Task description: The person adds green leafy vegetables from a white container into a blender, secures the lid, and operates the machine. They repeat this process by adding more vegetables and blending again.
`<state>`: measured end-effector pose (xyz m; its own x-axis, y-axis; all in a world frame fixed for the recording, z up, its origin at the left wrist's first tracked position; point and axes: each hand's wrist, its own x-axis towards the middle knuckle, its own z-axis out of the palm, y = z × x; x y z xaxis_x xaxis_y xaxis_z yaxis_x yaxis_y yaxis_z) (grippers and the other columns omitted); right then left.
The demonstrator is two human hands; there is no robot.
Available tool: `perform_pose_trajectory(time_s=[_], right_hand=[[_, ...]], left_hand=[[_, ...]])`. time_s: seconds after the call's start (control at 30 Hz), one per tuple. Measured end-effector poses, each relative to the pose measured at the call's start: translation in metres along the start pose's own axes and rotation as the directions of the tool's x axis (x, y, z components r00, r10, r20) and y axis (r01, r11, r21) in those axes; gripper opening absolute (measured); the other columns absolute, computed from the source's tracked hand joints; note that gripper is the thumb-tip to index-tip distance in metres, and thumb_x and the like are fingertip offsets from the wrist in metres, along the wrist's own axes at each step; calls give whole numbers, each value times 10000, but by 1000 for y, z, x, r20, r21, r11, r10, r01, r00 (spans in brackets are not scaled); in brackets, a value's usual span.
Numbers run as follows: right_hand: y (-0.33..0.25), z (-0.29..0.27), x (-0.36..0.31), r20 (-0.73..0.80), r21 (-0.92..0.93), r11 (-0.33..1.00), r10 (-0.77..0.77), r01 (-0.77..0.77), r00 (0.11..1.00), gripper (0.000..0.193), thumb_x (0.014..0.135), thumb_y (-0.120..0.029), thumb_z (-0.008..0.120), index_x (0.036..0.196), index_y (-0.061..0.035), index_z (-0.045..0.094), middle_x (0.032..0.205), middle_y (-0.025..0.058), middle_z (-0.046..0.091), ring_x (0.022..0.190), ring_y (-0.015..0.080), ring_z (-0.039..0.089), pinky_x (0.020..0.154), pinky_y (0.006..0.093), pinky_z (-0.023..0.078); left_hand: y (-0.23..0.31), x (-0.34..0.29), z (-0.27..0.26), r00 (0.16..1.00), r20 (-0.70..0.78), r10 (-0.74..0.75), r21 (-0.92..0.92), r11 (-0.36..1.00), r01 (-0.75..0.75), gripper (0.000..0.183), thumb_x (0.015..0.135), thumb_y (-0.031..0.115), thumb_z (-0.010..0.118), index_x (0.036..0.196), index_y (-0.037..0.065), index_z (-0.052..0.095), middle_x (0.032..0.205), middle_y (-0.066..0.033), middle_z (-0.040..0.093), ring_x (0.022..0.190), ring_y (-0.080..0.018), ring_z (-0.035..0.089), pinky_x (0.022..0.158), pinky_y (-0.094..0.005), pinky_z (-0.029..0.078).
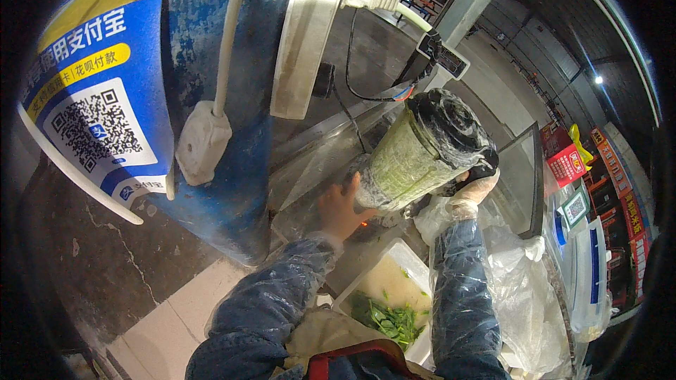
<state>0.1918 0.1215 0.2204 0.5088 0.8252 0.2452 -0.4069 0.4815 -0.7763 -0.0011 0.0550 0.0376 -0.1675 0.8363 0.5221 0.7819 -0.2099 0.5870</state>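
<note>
A blender jug [412, 158] with a dark, frosted-looking lid [454, 123] is in both my hands, tilted with its lid toward the upper right. Pale green shows through its cloudy wall. My right hand [476, 193], in what looks like a thin clear glove, is closed on the dark handle [486, 163]. At the jug's lower end, my left hand [341, 210] has its fingers and thumb spread around the bottom edge. Below the jug, a white tub [348, 299] contains cloudy liquid and chopped green leaves [387, 317]. Clear plastic sleeves cover both forearms.
At left stands a worn blue cylinder [218, 204] with a payment-code sign [98, 119] and a hanging white socket [204, 142]. A white post [310, 42] and cables rise beyond. Crumpled clear plastic bags [524, 274] lie right of my right arm, beside plastic containers [588, 274].
</note>
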Motion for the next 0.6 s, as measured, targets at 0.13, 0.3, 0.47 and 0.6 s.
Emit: perform_pose_trajectory(time_s=[0.13, 0.3, 0.47, 0.6], right_hand=[[-1, 3, -2, -14, -61, 997, -40, 39, 999, 244, 851, -290, 446, 765, -110, 587, 558, -19, 522, 355, 84, 385, 333, 214, 256], [-3, 8, -4, -85, -33, 999, -31, 28, 996, 236, 844, -290, 455, 763, -114, 590, 569, -22, 527, 354, 79, 383, 327, 200, 260], [-1, 3, -1, -38, -21, 1000, 7, -8, 999, 233, 840, -291, 461, 764, -113, 590, 573, -24, 526, 356, 76, 384, 328, 194, 262], [3, -5, 4, 54, -126, 988, -88, 94, 995, 224, 835, -283, 472, 767, -106, 589, 570, -22, 519, 359, 75, 383, 331, 195, 260]], left_hand=[[0, 0, 1, 1000, 4, -3, 0, 1000, 3, 893, 612, 598, 696, 1355, 240, 354, 961, -147, 486, 866, -311, 497, 732, -447, 374], [1, 0, 0, 1000, 1, -1, 25, 1000, 1, 886, 625, 600, 687, 1356, 228, 354, 962, -151, 484, 878, -313, 496, 746, -447, 378], [1, 0, -1, 1000, 28, -6, 26, 1000, 5, 886, 637, 598, 683, 1363, 220, 342, 965, -158, 473, 870, -313, 490, 741, -443, 378], [1, 0, -2, 999, 35, -4, 25, 1000, 3, 894, 637, 594, 686, 1368, 218, 333, 960, -158, 468, 857, -311, 486, 737, -442, 377]])
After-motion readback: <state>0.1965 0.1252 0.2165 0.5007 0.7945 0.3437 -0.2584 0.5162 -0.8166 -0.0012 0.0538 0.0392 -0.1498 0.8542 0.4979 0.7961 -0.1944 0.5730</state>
